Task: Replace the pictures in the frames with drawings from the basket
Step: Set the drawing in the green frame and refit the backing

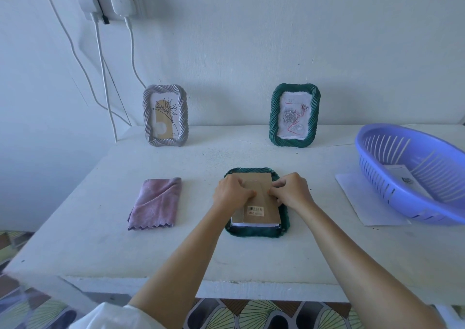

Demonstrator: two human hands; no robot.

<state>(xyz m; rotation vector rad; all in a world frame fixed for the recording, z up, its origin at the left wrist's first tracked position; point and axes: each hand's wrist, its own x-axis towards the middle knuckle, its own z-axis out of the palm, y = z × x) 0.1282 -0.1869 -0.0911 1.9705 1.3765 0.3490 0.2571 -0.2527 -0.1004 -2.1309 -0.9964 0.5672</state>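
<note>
Green frame point(256, 231), face-down, near table edge, centre: I count this as the item in hand.
- Backing board point(270, 214): brown card, barcode sticker, seated in the frame's back. I judge it light, thin and easily creased; white paper shows under its near edge.
- Left hand point(232, 192): fingers curled, tips bearing down on the board.
- Right hand point(292, 190): fingers curled, thumb and forefinger seemingly pinching at the board's fold-out leg; whether that is a true grip or only a press I cannot tell from here.
- Handling: the rope-moulded border looks rigid. I would hold it by the long sides, lift the board by an edge rather than the leg, and assume a breakable pane underneath.

Pink cloth point(156, 202): folded, soft, left of the frame.

Basket point(392, 190): lilac slotted plastic, right, tilted, resting on a white sheet point(362, 202). One drawing point(402, 177) lies inside: flimsy paper, best slid out flat.

Silver frame point(165, 115): upright at the wall, printed flower picture inside.

Second green frame point(294, 114): upright at the wall, rose sketch inside.
</note>
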